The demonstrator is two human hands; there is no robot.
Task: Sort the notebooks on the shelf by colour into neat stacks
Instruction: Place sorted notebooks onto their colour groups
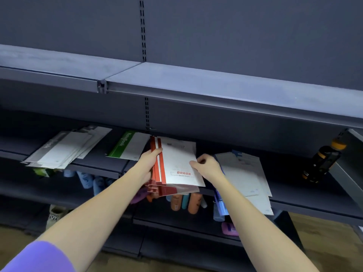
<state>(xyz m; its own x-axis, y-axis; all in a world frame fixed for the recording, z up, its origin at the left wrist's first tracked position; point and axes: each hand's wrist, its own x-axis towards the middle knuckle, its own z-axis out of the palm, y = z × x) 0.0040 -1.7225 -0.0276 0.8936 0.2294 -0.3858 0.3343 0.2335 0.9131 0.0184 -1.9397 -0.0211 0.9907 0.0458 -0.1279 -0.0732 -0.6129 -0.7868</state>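
Shelf [294,201]: red notebooks [177,163] btwn both hands' grip

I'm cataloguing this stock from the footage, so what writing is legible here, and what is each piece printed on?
"NoteBook": white letters on the green spine band of the green notebook.
"YOY": on a pale item on the bottom shelf; possibly only part of a word.
Grey stack: a word along the top notebook's grey band, too blurred to read.
Red stack, held by the left hand and right hand: red boxed print, too small to read.
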